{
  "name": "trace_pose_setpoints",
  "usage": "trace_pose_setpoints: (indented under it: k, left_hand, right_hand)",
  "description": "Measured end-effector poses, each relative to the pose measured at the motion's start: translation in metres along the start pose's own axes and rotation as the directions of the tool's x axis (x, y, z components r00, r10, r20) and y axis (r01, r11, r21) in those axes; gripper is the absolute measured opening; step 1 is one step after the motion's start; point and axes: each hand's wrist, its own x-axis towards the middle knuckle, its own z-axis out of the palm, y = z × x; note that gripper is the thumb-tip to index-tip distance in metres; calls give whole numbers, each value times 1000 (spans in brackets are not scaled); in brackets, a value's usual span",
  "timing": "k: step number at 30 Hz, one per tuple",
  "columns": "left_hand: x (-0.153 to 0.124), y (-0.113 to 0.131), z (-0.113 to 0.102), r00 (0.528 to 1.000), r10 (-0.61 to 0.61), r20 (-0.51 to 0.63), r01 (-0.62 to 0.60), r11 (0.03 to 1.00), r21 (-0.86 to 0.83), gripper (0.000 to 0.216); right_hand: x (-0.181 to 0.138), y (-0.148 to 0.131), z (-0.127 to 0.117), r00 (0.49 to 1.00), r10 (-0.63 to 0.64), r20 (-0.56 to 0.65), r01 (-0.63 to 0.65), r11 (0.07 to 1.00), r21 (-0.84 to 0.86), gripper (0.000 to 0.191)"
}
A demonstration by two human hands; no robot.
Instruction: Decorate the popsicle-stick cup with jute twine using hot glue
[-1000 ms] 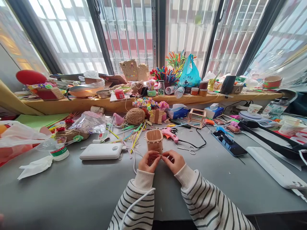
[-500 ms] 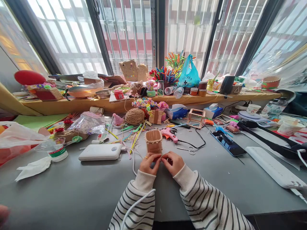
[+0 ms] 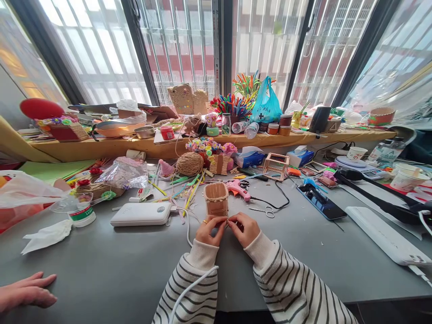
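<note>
A small brown basket-like cup (image 3: 216,198), with upright slats and a beaded-looking rim, stands on the grey table right behind my hands. My left hand (image 3: 209,230), a ring on one finger, is pinched closed at the cup's lower front. Fingertip to fingertip with it, my right hand (image 3: 245,228) is pinched closed too. Whatever lies between the fingertips is too small to make out. Behind the cup to the right lies a pink hot glue gun (image 3: 239,189), and small scissors (image 3: 266,210) rest on the table nearby.
Another person's hand (image 3: 29,290) reaches in at the lower left. A white power bank (image 3: 141,214) with a cable lies to my left. Twine (image 3: 189,164) and craft scraps fill the back. At right are a phone (image 3: 321,202) and a white power strip (image 3: 388,236).
The other person's hand has come further in from the left edge, fingers stretched over the table. My own hands and the cup have hardly moved.
</note>
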Motion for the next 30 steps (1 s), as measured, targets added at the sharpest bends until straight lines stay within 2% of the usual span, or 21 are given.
trace_pose_setpoints:
  k: [24,30]
  left_hand:
    - [0,8,0,996,-83,40,82,996,27,16]
    - [1,7,-2,997,-54,53,52,998,29,20]
  right_hand:
    - [-3,3,8,998,43,-54,-43,999,4,27]
    - [-4,1,7,997,44,-59,-44,999,7,24]
